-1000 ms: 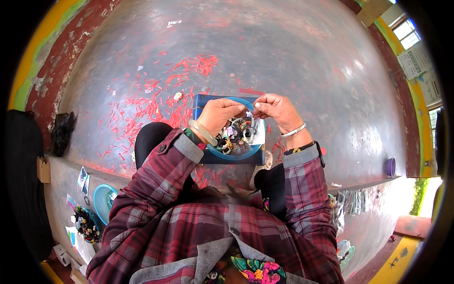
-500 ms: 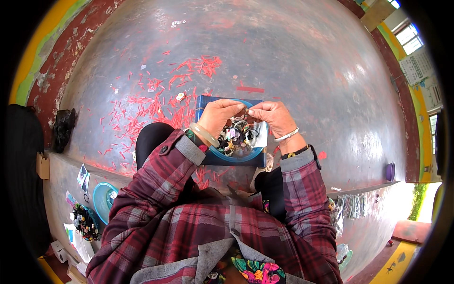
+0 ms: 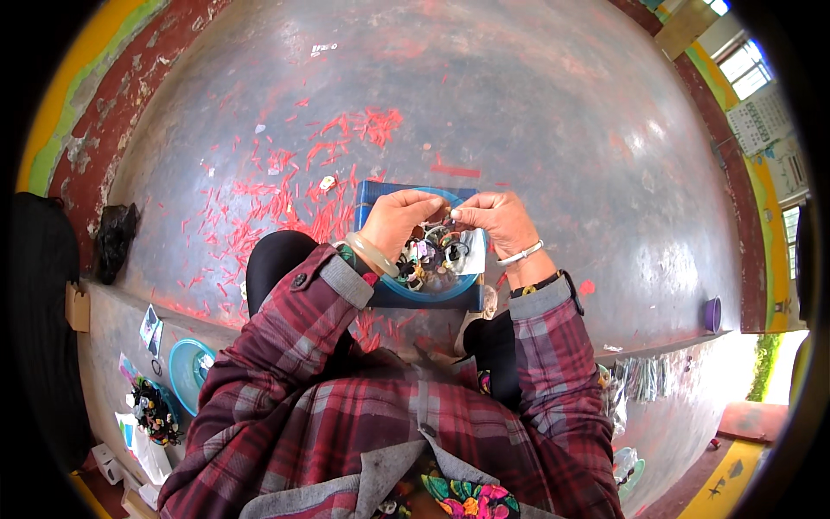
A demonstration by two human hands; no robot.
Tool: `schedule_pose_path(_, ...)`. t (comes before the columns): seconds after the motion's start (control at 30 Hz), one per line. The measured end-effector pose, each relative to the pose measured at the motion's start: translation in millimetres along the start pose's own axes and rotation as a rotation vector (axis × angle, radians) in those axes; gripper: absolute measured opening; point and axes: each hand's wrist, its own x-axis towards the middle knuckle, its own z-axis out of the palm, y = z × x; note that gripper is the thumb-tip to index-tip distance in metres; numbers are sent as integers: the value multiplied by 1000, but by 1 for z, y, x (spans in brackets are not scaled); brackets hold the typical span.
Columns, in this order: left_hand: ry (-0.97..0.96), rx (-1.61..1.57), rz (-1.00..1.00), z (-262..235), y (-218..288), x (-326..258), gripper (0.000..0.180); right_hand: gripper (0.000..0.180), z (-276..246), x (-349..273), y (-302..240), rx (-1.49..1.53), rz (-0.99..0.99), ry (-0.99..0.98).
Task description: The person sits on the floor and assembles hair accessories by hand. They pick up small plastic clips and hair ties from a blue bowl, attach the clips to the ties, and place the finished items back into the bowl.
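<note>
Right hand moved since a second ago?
Yes: measured against the long red strip on the floor, the right hand has shifted left, closer to the left hand.

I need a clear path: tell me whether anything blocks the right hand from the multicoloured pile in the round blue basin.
Nothing visible blocks the right hand from the multicoloured pile; the flat white piece lies right of the pile.
</note>
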Motion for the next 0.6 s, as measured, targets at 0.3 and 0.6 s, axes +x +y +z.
schedule_pose_path(0.3,-22,19,-4,0,1,-1,16,15,-3,3,3,-76,-22,-42)
schedule_pose_path(0.6,-51,-155,-22,5,4,-4,14,17,1,2,5,-38,-31,-56)
